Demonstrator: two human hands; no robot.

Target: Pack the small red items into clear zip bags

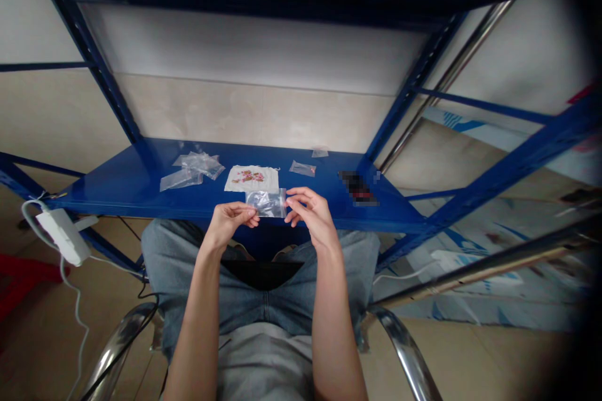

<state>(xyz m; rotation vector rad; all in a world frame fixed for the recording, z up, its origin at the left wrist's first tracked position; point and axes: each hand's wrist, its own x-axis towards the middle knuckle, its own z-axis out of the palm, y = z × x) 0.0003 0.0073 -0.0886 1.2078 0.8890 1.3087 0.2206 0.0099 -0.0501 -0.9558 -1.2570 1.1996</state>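
Between my two hands is a small clear zip bag [266, 203], held sideways over the front edge of the blue shelf [320, 210]. My left hand [235, 218] pinches the bag's left end between thumb and fingers. At its right end, my right hand [309, 212] has thumb and forefinger closed on the zip side. Whether anything lies inside the bag is hard to make out through the glare. Just behind it lies a white cloth pouch [244, 180] with small pink and brown beads or charms on top.
Several clear plastic bags [200, 166] overlap on the shelf's left. Small clear bags [302, 168] lie behind my right hand. A dark, pixelated object [357, 188] rests at the right. Blue uprights [106, 84] frame the shelf; a white power strip [63, 236] hangs at the left.
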